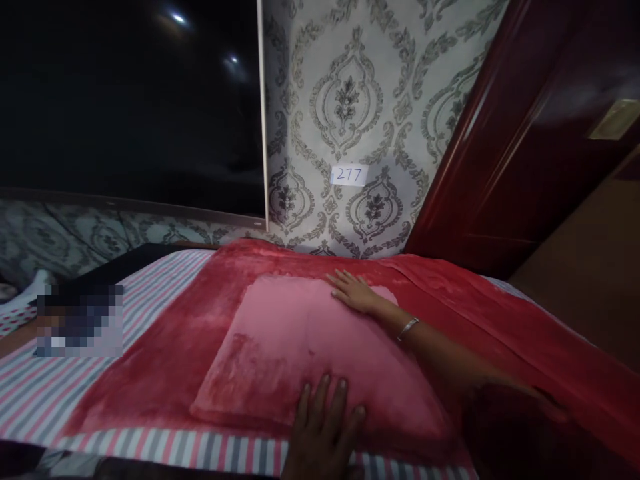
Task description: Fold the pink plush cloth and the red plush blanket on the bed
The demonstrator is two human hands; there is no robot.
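Note:
A pink plush pillow [300,347] lies on a red fleece blanket [170,340] spread over the bed. My left hand [325,427] rests flat on the pillow's near edge, fingers apart. My right hand [353,290] lies flat on the pillow's far right corner, arm stretched across, a silver bracelet [407,328] on the wrist. Neither hand grips anything.
A striped pink, grey and white sheet [65,393] shows left and in front of the blanket. Patterned wallpaper with a small label reading 277 [349,175] stands behind the bed. A large dark screen [130,100] hangs left. A dark red wooden door [530,133] is at right.

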